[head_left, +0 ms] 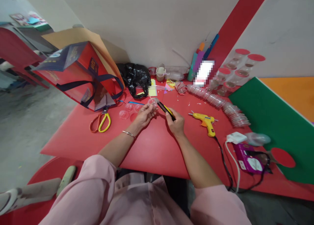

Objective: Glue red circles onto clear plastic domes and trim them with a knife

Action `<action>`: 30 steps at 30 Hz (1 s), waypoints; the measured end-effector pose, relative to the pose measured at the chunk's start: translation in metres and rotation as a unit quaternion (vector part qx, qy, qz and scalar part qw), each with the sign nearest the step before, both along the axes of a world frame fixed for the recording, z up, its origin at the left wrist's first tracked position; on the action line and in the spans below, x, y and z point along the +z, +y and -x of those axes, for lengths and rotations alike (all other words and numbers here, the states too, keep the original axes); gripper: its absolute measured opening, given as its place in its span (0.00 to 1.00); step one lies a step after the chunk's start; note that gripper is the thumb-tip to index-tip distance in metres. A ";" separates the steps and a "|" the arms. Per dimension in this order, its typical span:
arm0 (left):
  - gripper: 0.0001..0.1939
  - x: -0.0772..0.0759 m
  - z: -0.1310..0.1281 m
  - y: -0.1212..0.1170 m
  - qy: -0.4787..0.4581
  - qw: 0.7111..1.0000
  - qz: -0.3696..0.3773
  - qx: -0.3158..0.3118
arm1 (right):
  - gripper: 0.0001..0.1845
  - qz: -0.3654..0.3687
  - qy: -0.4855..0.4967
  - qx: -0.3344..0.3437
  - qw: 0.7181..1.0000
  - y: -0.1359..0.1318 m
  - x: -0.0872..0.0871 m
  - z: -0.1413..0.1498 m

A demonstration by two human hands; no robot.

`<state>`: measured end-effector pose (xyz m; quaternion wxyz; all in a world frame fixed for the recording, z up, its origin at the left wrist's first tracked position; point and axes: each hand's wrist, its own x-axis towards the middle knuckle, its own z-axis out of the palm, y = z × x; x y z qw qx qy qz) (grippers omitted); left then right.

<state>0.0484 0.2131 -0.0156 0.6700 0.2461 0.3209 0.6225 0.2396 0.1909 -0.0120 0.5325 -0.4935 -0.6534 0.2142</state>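
Note:
Over the middle of the red tabletop (152, 146), my left hand (146, 115) pinches a small clear plastic lid (152, 102). My right hand (176, 122) is wrapped round a black and yellow utility knife (166, 110), whose front end points at the lid. Whether the blade touches the plastic I cannot tell. Left of my left hand lie several more clear domed lids (124, 114). Scissors (100, 121) with one orange and one yellow handle rest farther left. A yellow hot glue gun (204, 121) lies to the right of my right hand.
A red gift bag (85, 76) stands at the back left beside a black plastic bag (134, 77). Nested clear cups (216, 100) stretch along the back right. Cables, a white charger (236, 138) and a purple box (249, 158) occupy the right side. A green board (274, 130) lies beyond them.

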 end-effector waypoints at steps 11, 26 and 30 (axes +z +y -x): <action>0.15 0.005 -0.001 -0.002 0.004 1.000 0.003 -0.001 | 0.18 0.000 -0.016 0.008 1.000 -0.001 0.001 0.000; 0.17 0.004 -0.001 -0.002 0.005 1.000 0.000 0.000 | 0.18 0.009 -0.005 -0.002 1.000 0.001 -0.001 -0.001; 0.16 0.005 -0.002 -0.002 0.002 1.000 -0.006 0.001 | 0.18 0.007 0.003 0.004 1.000 0.000 0.000 -0.001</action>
